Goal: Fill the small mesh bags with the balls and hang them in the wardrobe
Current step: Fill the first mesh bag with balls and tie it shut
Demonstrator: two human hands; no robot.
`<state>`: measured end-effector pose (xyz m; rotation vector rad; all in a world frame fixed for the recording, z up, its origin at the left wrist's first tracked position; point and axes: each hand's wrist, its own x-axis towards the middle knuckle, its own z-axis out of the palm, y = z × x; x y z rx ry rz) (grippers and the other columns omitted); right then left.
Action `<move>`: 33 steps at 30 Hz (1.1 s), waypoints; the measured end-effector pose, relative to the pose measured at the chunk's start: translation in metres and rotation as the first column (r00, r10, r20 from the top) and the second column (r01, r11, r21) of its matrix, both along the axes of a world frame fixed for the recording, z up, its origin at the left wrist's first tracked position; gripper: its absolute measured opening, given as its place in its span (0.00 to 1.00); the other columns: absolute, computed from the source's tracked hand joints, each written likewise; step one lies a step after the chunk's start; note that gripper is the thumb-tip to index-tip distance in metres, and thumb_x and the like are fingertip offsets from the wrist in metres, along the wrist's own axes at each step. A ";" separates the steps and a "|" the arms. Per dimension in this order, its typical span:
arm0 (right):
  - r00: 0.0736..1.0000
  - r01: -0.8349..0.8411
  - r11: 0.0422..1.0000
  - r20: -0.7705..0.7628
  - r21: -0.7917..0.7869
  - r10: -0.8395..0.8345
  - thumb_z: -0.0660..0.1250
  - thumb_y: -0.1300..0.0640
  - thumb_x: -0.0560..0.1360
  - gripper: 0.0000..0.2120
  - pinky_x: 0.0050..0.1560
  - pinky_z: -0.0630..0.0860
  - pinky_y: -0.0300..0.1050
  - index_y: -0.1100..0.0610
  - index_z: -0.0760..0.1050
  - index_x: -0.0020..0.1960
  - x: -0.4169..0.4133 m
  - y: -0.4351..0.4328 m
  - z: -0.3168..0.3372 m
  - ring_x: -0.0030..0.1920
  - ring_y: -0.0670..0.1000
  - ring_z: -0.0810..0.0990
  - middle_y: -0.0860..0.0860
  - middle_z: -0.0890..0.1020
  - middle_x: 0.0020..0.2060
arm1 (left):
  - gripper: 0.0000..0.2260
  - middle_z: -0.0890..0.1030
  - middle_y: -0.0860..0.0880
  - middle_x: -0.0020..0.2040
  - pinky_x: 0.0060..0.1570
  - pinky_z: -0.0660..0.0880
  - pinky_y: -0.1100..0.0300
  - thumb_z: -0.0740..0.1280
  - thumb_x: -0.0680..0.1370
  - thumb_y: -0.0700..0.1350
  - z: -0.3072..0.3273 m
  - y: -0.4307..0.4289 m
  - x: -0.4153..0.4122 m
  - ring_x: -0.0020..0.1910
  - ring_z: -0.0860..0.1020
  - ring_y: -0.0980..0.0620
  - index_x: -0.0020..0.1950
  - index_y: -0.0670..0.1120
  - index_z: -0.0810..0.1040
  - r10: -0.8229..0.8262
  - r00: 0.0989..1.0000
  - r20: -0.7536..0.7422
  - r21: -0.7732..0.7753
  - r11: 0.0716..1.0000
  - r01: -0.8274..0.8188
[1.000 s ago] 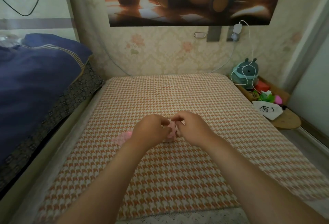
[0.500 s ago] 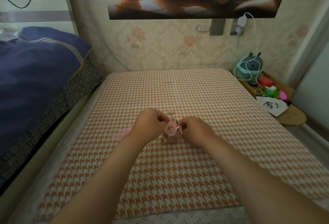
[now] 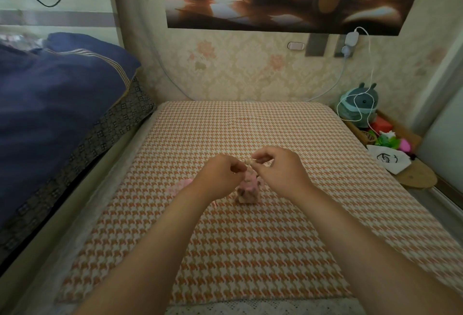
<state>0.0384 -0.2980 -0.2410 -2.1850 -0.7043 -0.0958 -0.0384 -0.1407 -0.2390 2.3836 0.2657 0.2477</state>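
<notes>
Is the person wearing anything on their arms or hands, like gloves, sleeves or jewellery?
Nothing shows. Both forearms are bare up to the frame's lower edge, with no sleeve in view. The left hand and right hand carry no gloves, rings, watch or bracelet that can be seen.

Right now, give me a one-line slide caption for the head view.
Left hand and right hand pinch the top of a small pink mesh bag above the houndstooth mattress.

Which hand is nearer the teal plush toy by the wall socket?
Right. The right hand lies between the teal plush toy and the left hand, which sits farther toward the navy bedding.
</notes>
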 end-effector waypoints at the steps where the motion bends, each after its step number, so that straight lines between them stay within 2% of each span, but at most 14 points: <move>1: 0.999 -0.031 1.000 0.022 -0.003 0.031 0.74 0.50 0.76 0.05 0.43 0.72 0.32 0.46 0.84 0.52 -0.004 0.001 0.003 0.39 0.34 0.78 0.38 0.83 0.42 | 0.10 0.85 0.51 0.53 0.43 0.74 0.66 0.68 0.78 0.45 0.000 0.000 0.000 0.47 0.80 0.56 0.58 0.48 0.84 -0.003 1.000 0.002 -0.004 1.000 0.003; 3: 0.993 -0.080 0.993 0.076 -0.082 0.086 0.73 0.48 0.76 0.05 0.39 0.69 0.32 0.44 0.84 0.52 -0.013 0.001 0.007 0.36 0.33 0.77 0.37 0.84 0.43 | 0.10 0.85 0.51 0.50 0.40 0.73 0.66 0.68 0.78 0.45 0.001 0.001 0.000 0.45 0.80 0.56 0.57 0.49 0.84 -0.009 1.000 0.006 0.005 1.000 0.009; 4: 0.989 -0.093 0.985 0.103 -0.143 0.108 0.72 0.47 0.77 0.05 0.38 0.69 0.33 0.43 0.84 0.53 -0.015 0.001 0.008 0.37 0.33 0.77 0.37 0.84 0.45 | 0.10 0.85 0.51 0.48 0.40 0.74 0.65 0.68 0.78 0.46 0.001 0.001 -0.001 0.45 0.81 0.56 0.57 0.50 0.84 -0.011 1.000 0.008 0.012 1.000 0.011; 7: 0.979 -0.090 0.952 0.150 -0.293 0.139 0.69 0.45 0.78 0.10 0.46 0.76 0.41 0.43 0.83 0.57 -0.016 0.002 0.003 0.50 0.40 0.79 0.40 0.81 0.52 | 0.10 0.85 0.52 0.49 0.44 0.75 0.65 0.68 0.78 0.45 0.002 0.001 -0.004 0.46 0.81 0.56 0.57 0.49 0.84 -0.025 0.999 0.020 -0.005 1.000 0.025; 10: 0.988 -0.076 0.948 0.102 -0.310 0.113 0.69 0.43 0.78 0.10 0.51 0.76 0.46 0.42 0.82 0.57 -0.015 0.001 0.003 0.54 0.44 0.77 0.40 0.77 0.56 | 0.09 0.85 0.52 0.49 0.45 0.75 0.67 0.68 0.78 0.44 0.000 0.002 -0.005 0.47 0.81 0.57 0.56 0.49 0.85 -0.033 0.999 0.021 -0.026 0.999 0.034; 13: 0.989 -0.087 0.933 0.083 -0.349 0.123 0.68 0.44 0.78 0.08 0.50 0.77 0.47 0.42 0.83 0.53 -0.013 0.001 0.002 0.51 0.44 0.78 0.39 0.78 0.52 | 0.09 0.85 0.53 0.50 0.47 0.74 0.66 0.69 0.77 0.44 0.000 0.003 -0.004 0.49 0.80 0.57 0.56 0.48 0.84 -0.037 0.999 0.029 -0.024 0.999 0.038; 16: 0.992 -0.106 0.919 0.019 -0.379 0.122 0.65 0.44 0.79 0.09 0.48 0.81 0.51 0.42 0.83 0.53 -0.014 0.000 0.003 0.46 0.45 0.82 0.40 0.84 0.46 | 0.09 0.83 0.53 0.51 0.47 0.74 0.66 0.69 0.78 0.44 -0.001 0.007 0.000 0.48 0.79 0.58 0.57 0.47 0.83 -0.010 0.999 0.052 -0.051 0.999 0.013; 20: 0.996 -0.082 0.928 -0.009 -0.364 0.084 0.64 0.48 0.79 0.10 0.49 0.83 0.53 0.42 0.85 0.51 -0.013 -0.005 0.004 0.48 0.50 0.85 0.43 0.87 0.46 | 0.08 0.82 0.52 0.54 0.43 0.74 0.66 0.66 0.79 0.42 -0.010 0.019 0.006 0.49 0.79 0.56 0.55 0.49 0.83 0.082 0.994 0.073 0.011 0.997 -0.083; 23: 0.997 -0.082 0.942 -0.035 -0.327 0.075 0.65 0.49 0.79 0.10 0.49 0.83 0.56 0.44 0.85 0.49 -0.010 -0.007 0.003 0.48 0.53 0.85 0.46 0.87 0.45 | 0.11 0.81 0.52 0.59 0.50 0.75 0.61 0.65 0.80 0.41 -0.021 0.025 0.010 0.53 0.79 0.53 0.60 0.49 0.81 0.112 0.992 0.056 0.064 0.991 -0.115; 26: 0.997 -0.083 0.944 -0.033 -0.320 0.076 0.65 0.50 0.80 0.11 0.48 0.83 0.56 0.47 0.86 0.48 -0.008 -0.006 0.001 0.47 0.54 0.86 0.46 0.87 0.45 | 0.18 0.76 0.51 0.65 0.60 0.75 0.54 0.64 0.79 0.38 -0.036 0.027 0.015 0.62 0.76 0.49 0.68 0.50 0.77 0.043 0.999 0.027 0.248 0.968 -0.049; 29: 0.994 -0.105 0.948 -0.039 -0.300 0.097 0.64 0.50 0.80 0.11 0.44 0.84 0.56 0.42 0.85 0.47 -0.007 -0.004 -0.001 0.41 0.52 0.85 0.48 0.88 0.45 | 0.24 0.71 0.49 0.72 0.66 0.71 0.50 0.63 0.78 0.36 -0.048 0.030 0.024 0.70 0.69 0.47 0.74 0.51 0.70 0.012 1.000 -0.024 0.306 0.952 -0.004; 31: 0.994 -0.112 0.948 -0.031 -0.298 0.108 0.64 0.50 0.80 0.12 0.43 0.84 0.56 0.37 0.81 0.42 -0.005 -0.002 -0.002 0.39 0.51 0.85 0.47 0.88 0.45 | 0.25 0.73 0.50 0.71 0.63 0.73 0.50 0.62 0.78 0.35 -0.050 0.031 0.029 0.69 0.71 0.47 0.73 0.52 0.71 0.001 0.999 -0.037 0.322 0.947 0.011; 33: 0.994 -0.111 0.948 -0.015 -0.299 0.111 0.64 0.50 0.80 0.13 0.40 0.83 0.50 0.35 0.78 0.40 -0.004 -0.002 -0.003 0.34 0.47 0.82 0.47 0.87 0.45 | 0.22 0.79 0.52 0.61 0.54 0.77 0.52 0.64 0.76 0.35 -0.053 0.032 0.032 0.61 0.76 0.48 0.66 0.55 0.78 -0.020 0.999 -0.041 0.354 0.935 0.033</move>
